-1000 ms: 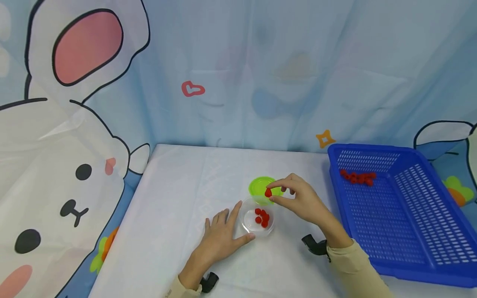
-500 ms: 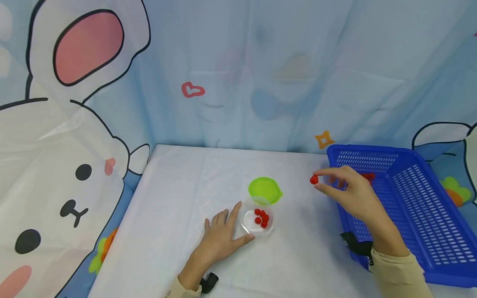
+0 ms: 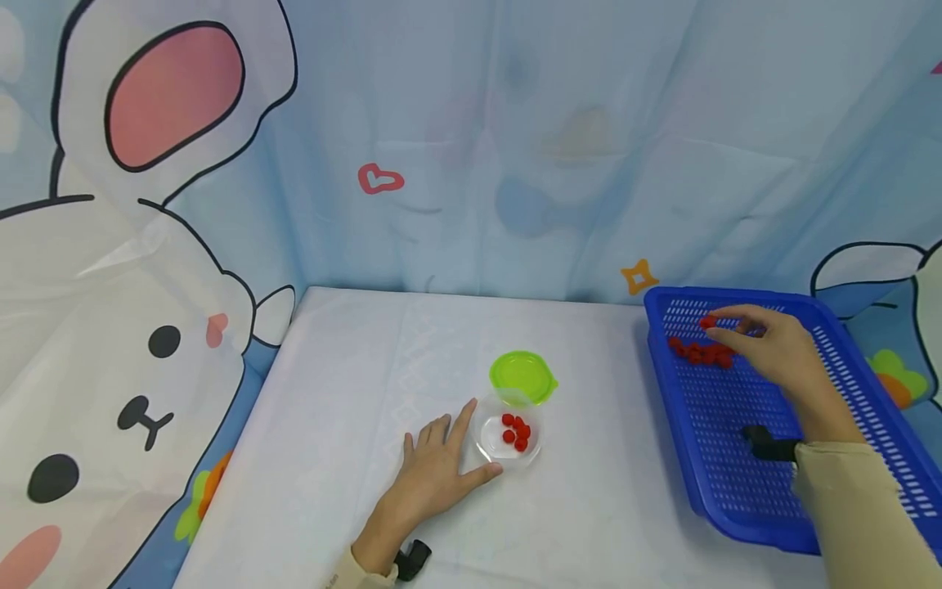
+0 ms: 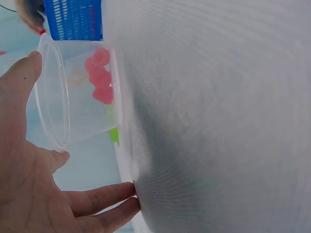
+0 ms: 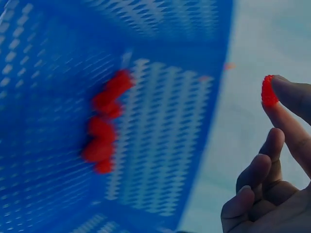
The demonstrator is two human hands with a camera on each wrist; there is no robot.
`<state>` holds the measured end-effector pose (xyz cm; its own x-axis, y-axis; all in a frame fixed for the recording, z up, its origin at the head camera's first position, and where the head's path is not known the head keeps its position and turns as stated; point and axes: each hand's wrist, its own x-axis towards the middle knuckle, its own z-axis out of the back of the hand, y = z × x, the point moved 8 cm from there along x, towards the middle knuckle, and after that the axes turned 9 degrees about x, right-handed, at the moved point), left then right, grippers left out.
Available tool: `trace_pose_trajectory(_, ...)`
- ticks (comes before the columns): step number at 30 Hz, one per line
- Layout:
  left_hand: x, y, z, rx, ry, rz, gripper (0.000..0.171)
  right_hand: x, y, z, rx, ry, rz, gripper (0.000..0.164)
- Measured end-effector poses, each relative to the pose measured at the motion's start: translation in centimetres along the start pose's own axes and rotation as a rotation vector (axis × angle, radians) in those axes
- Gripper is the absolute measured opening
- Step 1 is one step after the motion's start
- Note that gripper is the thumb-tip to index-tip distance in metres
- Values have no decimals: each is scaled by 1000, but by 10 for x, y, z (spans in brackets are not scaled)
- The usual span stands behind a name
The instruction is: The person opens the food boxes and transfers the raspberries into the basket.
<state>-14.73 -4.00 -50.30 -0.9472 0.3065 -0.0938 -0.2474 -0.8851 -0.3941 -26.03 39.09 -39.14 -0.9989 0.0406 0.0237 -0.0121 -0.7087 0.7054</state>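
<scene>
My right hand [image 3: 783, 352] pinches a red raspberry [image 5: 268, 91] between thumb and index finger, its other fingers curled in. In the head view it is over the back of the blue basket [image 3: 688, 483], above several raspberries [image 3: 702, 353] clustered inside. My left hand [image 3: 434, 470] rests beside a clear plastic cup [image 3: 487, 446], with straight, spread fingers. Its thumb and index finger [image 4: 58, 158] are at opposite sides of the cup's rim, while two other fingertips touch the tablecloth. Several raspberries [image 4: 99, 77] lie at the bottom of the upright cup.
A bright green lid [image 3: 522, 375] lies on the white tablecloth [image 3: 353, 393] just behind the cup. The basket takes up the table's right side, and a printed light-blue curtain [image 3: 456, 237] hangs along the back edge.
My right hand has carried the raspberry from near the cup and green lid, rightward to above the basket. The left hand and cup have stayed in place.
</scene>
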Motion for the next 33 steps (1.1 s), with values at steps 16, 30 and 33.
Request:
trace_pose_trajectory(16,-1,1,-1,-6,-10,-1,97,29,-86,-38,-63,271,-120,44)
trace_pose_trajectory(30,0,1,0,2,-8,-1,96,22,-50,-26,-19,204,-117,50)
trace_pose_trajectory(33,0,1,0,6,-8,0,97,16,-13,-22,-23,187,-47,52)
